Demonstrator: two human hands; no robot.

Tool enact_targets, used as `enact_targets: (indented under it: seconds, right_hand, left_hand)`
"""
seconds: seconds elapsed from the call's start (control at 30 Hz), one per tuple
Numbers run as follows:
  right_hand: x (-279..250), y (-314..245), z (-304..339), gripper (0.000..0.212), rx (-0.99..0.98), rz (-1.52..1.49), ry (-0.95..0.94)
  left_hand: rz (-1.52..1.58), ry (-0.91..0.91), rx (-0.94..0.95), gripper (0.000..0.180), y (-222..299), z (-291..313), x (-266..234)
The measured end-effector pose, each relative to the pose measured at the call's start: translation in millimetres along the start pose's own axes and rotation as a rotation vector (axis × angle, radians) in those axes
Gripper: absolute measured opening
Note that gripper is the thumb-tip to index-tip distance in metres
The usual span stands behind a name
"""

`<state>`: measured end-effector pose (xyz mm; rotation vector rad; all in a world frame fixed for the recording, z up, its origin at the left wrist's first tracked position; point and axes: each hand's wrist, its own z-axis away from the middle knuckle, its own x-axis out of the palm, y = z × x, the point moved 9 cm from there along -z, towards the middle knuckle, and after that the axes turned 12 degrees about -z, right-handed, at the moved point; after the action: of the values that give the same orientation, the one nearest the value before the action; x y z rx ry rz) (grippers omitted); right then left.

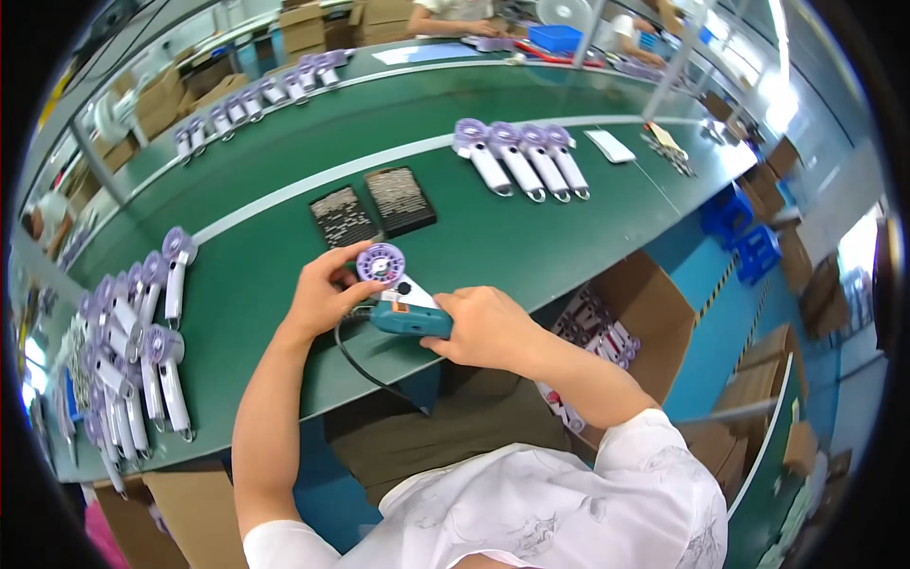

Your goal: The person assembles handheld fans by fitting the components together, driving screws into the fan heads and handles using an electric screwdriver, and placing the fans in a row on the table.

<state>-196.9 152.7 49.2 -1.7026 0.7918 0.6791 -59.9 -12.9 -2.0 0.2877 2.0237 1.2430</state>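
Note:
Between the fingers and thumb of my left hand (329,292) is the round purple head of a handheld fan (382,265). The fan's white handle slants down toward my right hand (485,325), which is closed around a teal corded power tool (409,320) that looks like an electric screwdriver. The tool lies across just below the fan head, and its dark cable (353,362) curves down from the left end. My right fingers partly hide the handle's lower end. The tool's tip cannot be made out.
Two black trays of small parts (402,201) lie beyond my hands on the green table (275,248). Several purple-and-white fans (123,351) are piled at left; others (534,161) stand in a row at far right. An open carton (654,318) holds more fans. People work across the table.

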Motion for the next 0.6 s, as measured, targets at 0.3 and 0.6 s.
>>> enact_targets:
  seconds: [0.3, 0.6]
  right_hand:
    - [-154.8, 91.1, 70.1, 0.040, 0.515, 0.090, 0.373]
    - [-295.7, 305.6, 47.5, 0.044, 0.671, 0.370, 0.536]
  left_hand:
    - [0.130, 0.037, -0.071, 0.041, -6.1, 11.6, -8.3]
    - [-0.050, 0.030, -0.067, 0.019, 0.5, 5.4, 5.7]
